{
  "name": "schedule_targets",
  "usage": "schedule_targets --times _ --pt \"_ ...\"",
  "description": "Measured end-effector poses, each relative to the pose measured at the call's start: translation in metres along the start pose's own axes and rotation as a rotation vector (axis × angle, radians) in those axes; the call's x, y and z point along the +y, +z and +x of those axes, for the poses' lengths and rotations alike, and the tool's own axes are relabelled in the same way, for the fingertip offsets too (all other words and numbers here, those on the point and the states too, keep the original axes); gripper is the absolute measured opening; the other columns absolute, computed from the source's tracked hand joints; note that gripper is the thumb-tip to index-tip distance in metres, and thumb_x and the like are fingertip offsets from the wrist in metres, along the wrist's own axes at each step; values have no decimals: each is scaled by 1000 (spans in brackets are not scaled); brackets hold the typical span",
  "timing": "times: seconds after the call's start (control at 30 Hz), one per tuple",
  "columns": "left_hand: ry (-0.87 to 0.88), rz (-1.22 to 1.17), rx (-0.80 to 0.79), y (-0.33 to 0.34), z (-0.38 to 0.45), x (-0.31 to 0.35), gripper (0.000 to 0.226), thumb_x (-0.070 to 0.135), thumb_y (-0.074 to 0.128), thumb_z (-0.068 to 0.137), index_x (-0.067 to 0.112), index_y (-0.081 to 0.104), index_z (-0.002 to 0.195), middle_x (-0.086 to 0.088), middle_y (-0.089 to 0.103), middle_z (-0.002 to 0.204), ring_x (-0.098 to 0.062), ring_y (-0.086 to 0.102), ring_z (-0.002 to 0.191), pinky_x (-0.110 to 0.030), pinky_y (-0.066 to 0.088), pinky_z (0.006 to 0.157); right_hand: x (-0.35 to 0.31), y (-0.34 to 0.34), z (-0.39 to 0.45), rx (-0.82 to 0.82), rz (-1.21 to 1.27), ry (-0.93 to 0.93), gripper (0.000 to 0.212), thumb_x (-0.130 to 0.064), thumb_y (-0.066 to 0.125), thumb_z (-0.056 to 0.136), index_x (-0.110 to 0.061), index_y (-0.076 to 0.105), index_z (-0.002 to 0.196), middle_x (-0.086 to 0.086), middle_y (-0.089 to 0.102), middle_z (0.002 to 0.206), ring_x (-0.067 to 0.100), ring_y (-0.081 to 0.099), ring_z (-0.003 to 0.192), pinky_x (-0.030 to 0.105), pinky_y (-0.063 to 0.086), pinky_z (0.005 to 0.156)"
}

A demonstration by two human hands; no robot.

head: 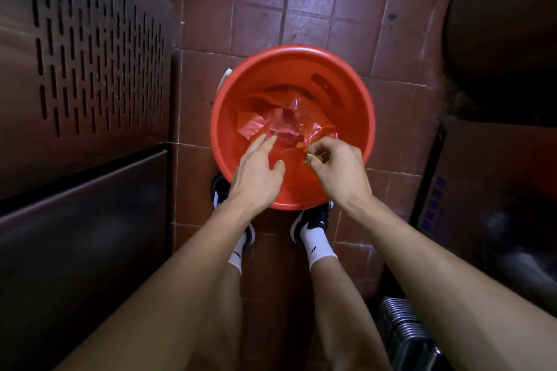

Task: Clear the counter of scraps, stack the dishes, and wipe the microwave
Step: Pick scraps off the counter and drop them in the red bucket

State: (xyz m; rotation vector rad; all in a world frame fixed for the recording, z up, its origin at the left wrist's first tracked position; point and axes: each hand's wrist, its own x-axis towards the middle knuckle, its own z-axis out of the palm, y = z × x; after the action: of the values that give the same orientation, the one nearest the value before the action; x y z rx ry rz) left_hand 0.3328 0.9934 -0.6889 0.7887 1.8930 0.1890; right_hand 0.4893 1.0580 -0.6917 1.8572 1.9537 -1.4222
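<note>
While both hands hang over the near rim of the red bucket (pixel 293 126) on the tiled floor (pixel 316 9), the step in hand appears to be dropping counter scraps, best done by keeping the pinch well inside the rim and releasing straight down onto the crumpled red plastic (pixel 280 123) at the bottom. The right hand (pixel 337 169) has its fingers (pixel 319 149) closed on small yellowish scraps (pixel 312 156). The left hand (pixel 256 172) is spread open, holding nothing, fingertips apparently above that plastic.
</note>
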Motion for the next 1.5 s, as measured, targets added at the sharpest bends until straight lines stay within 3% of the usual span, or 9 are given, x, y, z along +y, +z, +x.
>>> schedule_targets --times 0.27,0.5,0.7,0.87,1.27,1.4,1.5 --pt "12 42 13 -8 5 -22 55 27 56 97 29 41 150 8 30 160 -16 31 146 -35 27 117 -10 25 12 -11 -30 -18 8 -13 66 87 -21 68 88 -5 70 91 13 62 83 35 52 81" --pt "66 120 -10 -10 0 -41 53 30 54 97 32 41 148 7 33 159 -16 32 145 -36 28 116 -10 40 29 -46 -92 38 24 -17 64 91 -19 69 114 2 71 116 21 65 107 37 51 96" --pt "122 197 -35 -32 -20 -35 48 31 51 98 28 46 146 10 44 150 -18 43 136 -35 34 111 -25 26 12 -53 -110 66 24 -21 61 93 -22 69 116 1 71 116 19 65 104 35 51 96" --pt "195 369 -56 -71 -49 -13 48 34 48 99 27 44 147 7 45 150 -19 40 138 -39 35 113 -59 -1 -20 -74 -164 43 27 -22 59 93 -21 69 118 1 70 122 21 62 114 34 48 101" --pt "212 560 13 -190 -173 62 46 40 48 98 22 50 141 -4 53 143 -30 49 130 -46 41 106 -172 -102 -132 -116 -277 -60 27 -23 61 91 -20 69 116 7 72 117 30 63 112 39 51 95" --pt "192 565 102 -206 -221 87 46 42 48 97 23 51 139 -5 56 139 -31 53 126 -46 45 101 -194 -135 -164 -115 -315 -180 27 -21 62 88 -18 70 114 6 73 114 28 65 109 30 49 82" --pt "163 522 191 -212 -258 107 46 43 48 97 24 52 138 -4 58 137 -30 54 124 -46 45 100 -212 -163 -185 -104 -372 -278 26 -23 61 88 -20 69 112 6 73 110 30 66 103 32 49 75"
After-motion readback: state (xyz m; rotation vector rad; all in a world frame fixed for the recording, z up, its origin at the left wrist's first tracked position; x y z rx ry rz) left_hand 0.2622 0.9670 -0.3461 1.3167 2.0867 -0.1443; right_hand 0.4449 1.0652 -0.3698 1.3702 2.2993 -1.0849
